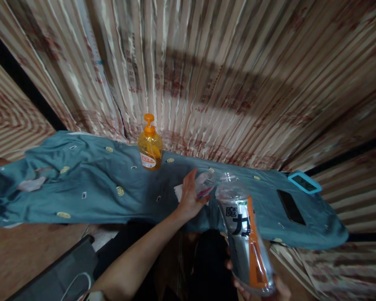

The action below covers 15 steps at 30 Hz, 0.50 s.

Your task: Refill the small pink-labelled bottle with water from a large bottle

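Note:
My left hand (189, 200) is wrapped around a small clear plastic container (206, 182) with a pink and blue mark low on its side. Its exact kind is hard to make out. A white piece with a jagged edge (178, 192) shows just left of that hand. In my right hand (280, 288) is a large clear drink bottle (241, 225) with a silver and orange label, gripped near its base. The bottle leans left, its uncapped neck pointing away from me and close beside the small container. Much of my right hand is hidden behind the bottle.
A teal patterned cloth covers the narrow board (100, 192). An orange pump bottle (149, 146) stands at its back edge. To the right lie a black phone (291, 207) and a blue-framed device (304, 182). Striped curtains (188, 75) hang behind; a grey box-like object (59, 271) is lower left.

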Available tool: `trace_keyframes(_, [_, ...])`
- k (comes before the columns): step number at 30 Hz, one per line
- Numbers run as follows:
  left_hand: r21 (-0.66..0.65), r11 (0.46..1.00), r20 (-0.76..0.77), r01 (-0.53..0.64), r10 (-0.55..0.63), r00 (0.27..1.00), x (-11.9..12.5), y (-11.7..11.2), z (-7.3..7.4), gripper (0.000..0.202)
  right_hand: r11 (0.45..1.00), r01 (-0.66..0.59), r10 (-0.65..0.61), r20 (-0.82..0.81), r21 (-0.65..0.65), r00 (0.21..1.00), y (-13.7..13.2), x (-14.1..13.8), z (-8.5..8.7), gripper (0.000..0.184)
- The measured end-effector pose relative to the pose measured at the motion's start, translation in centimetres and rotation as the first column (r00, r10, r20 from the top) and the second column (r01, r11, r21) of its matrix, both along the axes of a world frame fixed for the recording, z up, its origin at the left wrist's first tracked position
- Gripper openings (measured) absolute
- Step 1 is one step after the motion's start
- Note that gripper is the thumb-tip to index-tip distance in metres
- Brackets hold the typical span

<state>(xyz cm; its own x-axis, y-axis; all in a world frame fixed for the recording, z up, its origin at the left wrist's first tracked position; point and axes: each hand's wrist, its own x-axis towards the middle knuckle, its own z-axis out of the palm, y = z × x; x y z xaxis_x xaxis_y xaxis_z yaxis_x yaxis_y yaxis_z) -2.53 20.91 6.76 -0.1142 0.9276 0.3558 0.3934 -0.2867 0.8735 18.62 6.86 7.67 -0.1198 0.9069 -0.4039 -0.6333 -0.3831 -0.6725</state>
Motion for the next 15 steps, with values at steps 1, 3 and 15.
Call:
trace_keyframes(1, [-0.024,1.0,0.006,-0.003,0.003,1.0,0.2,0.3,-0.3,0.08,1.0,-0.009,0.009,0.004,0.001,1.0,0.1,0.0,0.0,0.049])
trace_keyframes(3, [-0.052,0.999,0.018,-0.012,0.013,1.0,0.4,0.8,-0.7,0.076,1.0,-0.021,0.021,0.009,0.003,1.0,0.3,0.1,-0.2,0.048])
trace_keyframes(15, [-0.07,0.997,0.046,-0.02,0.023,0.999,0.4,1.7,-0.7,0.051,0.999,-0.047,0.047,0.047,0.006,0.998,0.6,0.5,-0.3,0.047])
